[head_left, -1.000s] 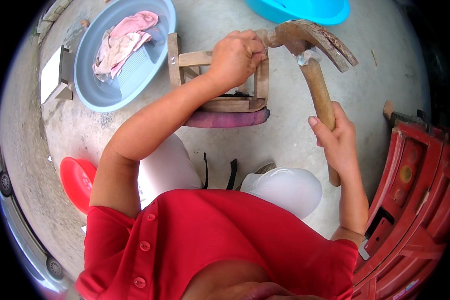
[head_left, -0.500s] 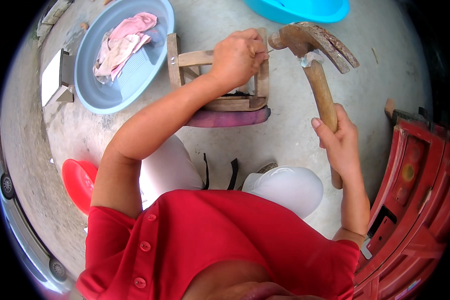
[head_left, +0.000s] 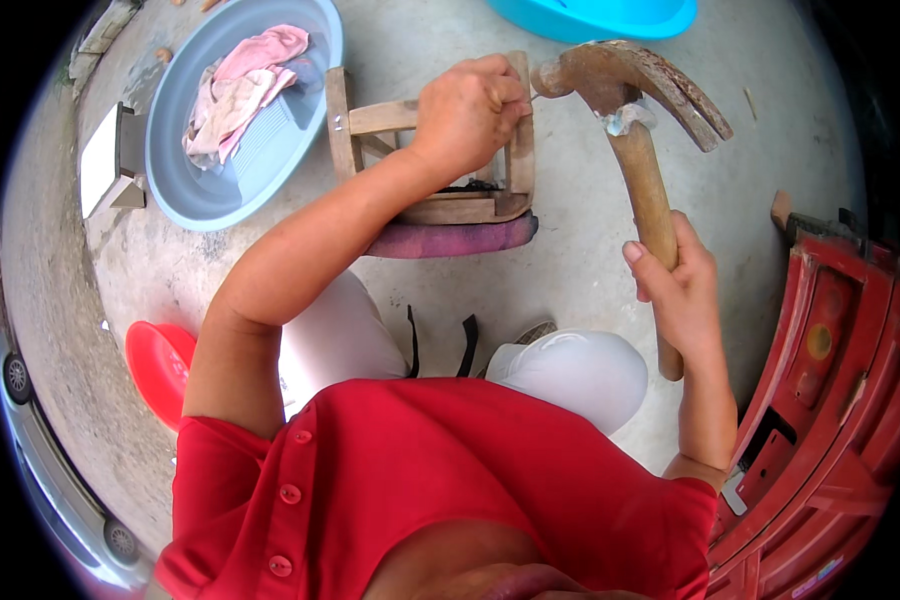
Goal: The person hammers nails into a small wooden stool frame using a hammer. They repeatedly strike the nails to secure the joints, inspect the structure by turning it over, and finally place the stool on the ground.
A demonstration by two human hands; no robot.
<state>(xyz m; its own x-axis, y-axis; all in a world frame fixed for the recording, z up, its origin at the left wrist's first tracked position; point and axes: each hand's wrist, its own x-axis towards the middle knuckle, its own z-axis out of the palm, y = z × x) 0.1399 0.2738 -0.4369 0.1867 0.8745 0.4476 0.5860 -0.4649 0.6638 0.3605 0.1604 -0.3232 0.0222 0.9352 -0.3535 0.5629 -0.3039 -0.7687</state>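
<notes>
My left hand (head_left: 470,112) is closed in a pinch on a thin nail (head_left: 532,97) at the right leg of a small wooden stool (head_left: 345,125), which lies on its side with its purple padded seat (head_left: 450,235) toward me. My right hand (head_left: 675,285) grips the wooden handle of a rusty claw hammer (head_left: 625,75), raised just right of the left fingers, its striking face near the nail. Pale, crumpled material is wrapped below the hammer's head.
A blue-gray basin (head_left: 170,150) with pink cloths and a washboard stands upper left, beside a boxy object (head_left: 105,155). A cyan tub (head_left: 590,20) is at top, a red basin (head_left: 155,365) left, red machinery or bodywork (head_left: 820,420) right. A car (head_left: 55,470) shows at far left.
The hammer has shifted slightly to the right and my right hand slightly down with it. The stool and my left hand have moved a little to the left. Both grips are held.
</notes>
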